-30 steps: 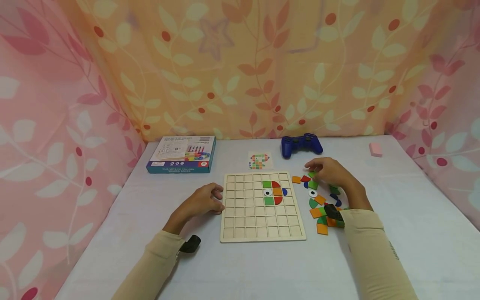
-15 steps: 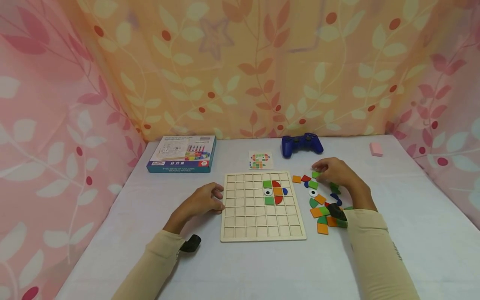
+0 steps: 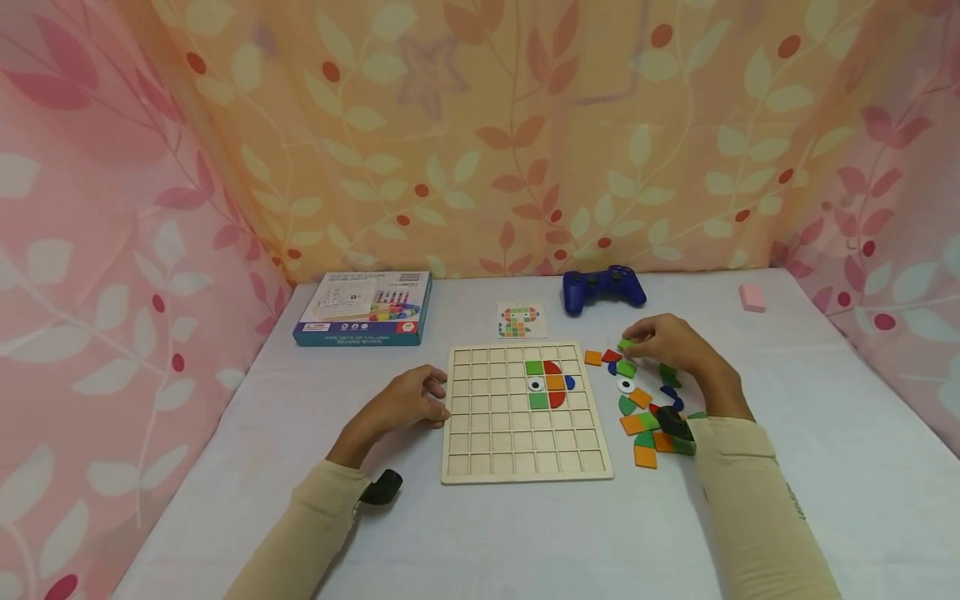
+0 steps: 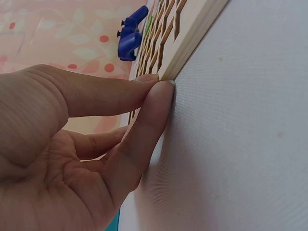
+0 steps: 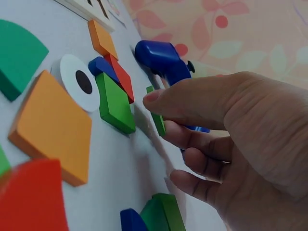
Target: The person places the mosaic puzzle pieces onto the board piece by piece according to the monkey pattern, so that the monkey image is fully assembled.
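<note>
In the head view a wooden grid board (image 3: 491, 433) lies flat, several coloured tiles set in its upper right cells. My left hand (image 3: 405, 402) is at the board's left edge, fingers loosely bent; in the left wrist view its thumb and a finger touch the board's rim (image 4: 192, 41). Right of the board, my right hand (image 3: 671, 342) pinches a green tile (image 5: 155, 111) between thumb and fingers, tilted on edge. Below it lie another green tile (image 5: 114, 103), a red piece (image 5: 121, 79), a blue piece (image 5: 103, 67) and a white eye disc (image 5: 74, 83).
More loose orange, green, red and blue tiles (image 3: 640, 399) lie under and beside my right wrist. A pattern card (image 3: 522, 321) is behind the board, a blue game controller (image 3: 603, 289) to its right. A boxed set (image 3: 363, 308) stands back left, a pink block (image 3: 752, 297) back right.
My right hand has drawn slightly to the right and taken hold of the green tile, which now stands tilted between its fingertips. The left hand and board stay put.
</note>
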Action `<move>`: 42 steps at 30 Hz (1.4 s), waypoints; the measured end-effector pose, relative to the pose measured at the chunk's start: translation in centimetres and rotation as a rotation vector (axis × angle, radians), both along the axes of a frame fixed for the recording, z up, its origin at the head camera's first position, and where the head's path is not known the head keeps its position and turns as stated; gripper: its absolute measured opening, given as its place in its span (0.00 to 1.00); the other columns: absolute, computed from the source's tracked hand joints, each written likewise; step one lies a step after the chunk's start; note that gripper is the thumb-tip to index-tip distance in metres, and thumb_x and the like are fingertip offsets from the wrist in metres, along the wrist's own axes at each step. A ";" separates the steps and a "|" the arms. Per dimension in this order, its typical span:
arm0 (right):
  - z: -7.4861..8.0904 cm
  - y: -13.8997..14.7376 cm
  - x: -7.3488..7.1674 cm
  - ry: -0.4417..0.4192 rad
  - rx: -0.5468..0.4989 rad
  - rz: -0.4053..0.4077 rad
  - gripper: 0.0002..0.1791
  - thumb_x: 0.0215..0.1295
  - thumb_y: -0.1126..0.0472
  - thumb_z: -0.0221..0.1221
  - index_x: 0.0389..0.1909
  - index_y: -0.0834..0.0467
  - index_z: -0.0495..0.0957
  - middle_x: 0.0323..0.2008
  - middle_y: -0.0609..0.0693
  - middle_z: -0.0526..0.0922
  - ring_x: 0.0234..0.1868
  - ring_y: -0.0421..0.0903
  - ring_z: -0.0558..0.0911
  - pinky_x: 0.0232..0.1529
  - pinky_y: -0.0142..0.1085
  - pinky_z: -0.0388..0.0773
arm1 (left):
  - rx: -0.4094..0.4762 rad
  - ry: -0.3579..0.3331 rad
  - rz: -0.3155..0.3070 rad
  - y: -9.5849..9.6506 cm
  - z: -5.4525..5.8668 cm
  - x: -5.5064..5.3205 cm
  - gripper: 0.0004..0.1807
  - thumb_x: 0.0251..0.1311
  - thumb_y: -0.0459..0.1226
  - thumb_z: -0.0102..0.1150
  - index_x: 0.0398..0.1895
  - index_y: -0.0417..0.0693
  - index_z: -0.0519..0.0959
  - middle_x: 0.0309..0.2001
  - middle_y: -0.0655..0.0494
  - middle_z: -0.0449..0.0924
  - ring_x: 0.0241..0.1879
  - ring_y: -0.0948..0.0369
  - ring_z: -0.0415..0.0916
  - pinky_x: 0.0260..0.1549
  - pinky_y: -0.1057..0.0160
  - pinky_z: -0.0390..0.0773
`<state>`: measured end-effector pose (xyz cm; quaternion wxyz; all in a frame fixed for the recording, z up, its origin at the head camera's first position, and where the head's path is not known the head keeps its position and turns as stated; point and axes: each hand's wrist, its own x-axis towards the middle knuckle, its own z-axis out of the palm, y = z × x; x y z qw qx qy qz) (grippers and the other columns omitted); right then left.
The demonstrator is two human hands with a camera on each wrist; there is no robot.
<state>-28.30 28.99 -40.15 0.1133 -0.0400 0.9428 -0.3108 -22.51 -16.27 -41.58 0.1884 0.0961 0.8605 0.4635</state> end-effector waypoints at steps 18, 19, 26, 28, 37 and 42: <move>-0.4 -5.3 -1.0 0.131 -0.059 0.195 0.23 0.66 0.56 0.69 0.58 0.64 0.85 0.47 0.58 0.87 0.39 0.51 0.80 0.38 0.38 0.81 | -0.004 -0.010 0.014 0.1 -0.1 0.0 0.32 0.60 0.29 0.72 0.67 0.33 0.72 0.51 0.43 0.78 0.38 0.57 0.81 0.42 0.62 0.88; -0.3 -5.6 -0.9 0.130 -0.063 0.202 0.23 0.65 0.56 0.69 0.57 0.64 0.85 0.47 0.58 0.87 0.39 0.51 0.80 0.37 0.38 0.81 | -0.005 -0.009 0.013 0.1 -0.1 0.0 0.32 0.59 0.29 0.72 0.67 0.33 0.72 0.51 0.43 0.78 0.38 0.57 0.81 0.42 0.62 0.88; 0.0 -8.0 -0.9 0.148 -0.025 0.265 0.19 0.67 0.58 0.69 0.55 0.61 0.87 0.43 0.54 0.87 0.43 0.51 0.78 0.42 0.39 0.78 | -0.007 -0.003 0.014 0.1 -0.2 -0.1 0.32 0.60 0.30 0.72 0.67 0.34 0.73 0.51 0.43 0.78 0.39 0.57 0.81 0.43 0.62 0.88; 0.0 -8.6 -0.9 0.162 -0.026 0.294 0.18 0.67 0.59 0.69 0.55 0.62 0.87 0.42 0.53 0.87 0.43 0.51 0.78 0.44 0.41 0.77 | -0.004 -0.005 0.013 0.1 -0.2 -0.1 0.32 0.60 0.30 0.72 0.67 0.34 0.73 0.51 0.43 0.78 0.39 0.57 0.81 0.43 0.62 0.88; 0.3 -11.1 -0.6 0.203 -0.003 0.341 0.18 0.68 0.58 0.69 0.55 0.62 0.88 0.48 0.54 0.89 0.52 0.55 0.76 0.55 0.48 0.74 | -0.007 -0.013 0.015 0.1 -0.1 0.1 0.32 0.61 0.30 0.71 0.68 0.34 0.72 0.51 0.43 0.77 0.39 0.57 0.81 0.44 0.62 0.88; 0.3 -12.2 -0.3 0.195 -0.028 0.361 0.16 0.66 0.61 0.69 0.53 0.60 0.89 0.48 0.53 0.88 0.52 0.54 0.74 0.55 0.48 0.72 | -0.008 -0.013 0.017 0.1 -0.2 0.0 0.32 0.61 0.30 0.71 0.67 0.35 0.72 0.51 0.43 0.78 0.39 0.57 0.81 0.43 0.62 0.88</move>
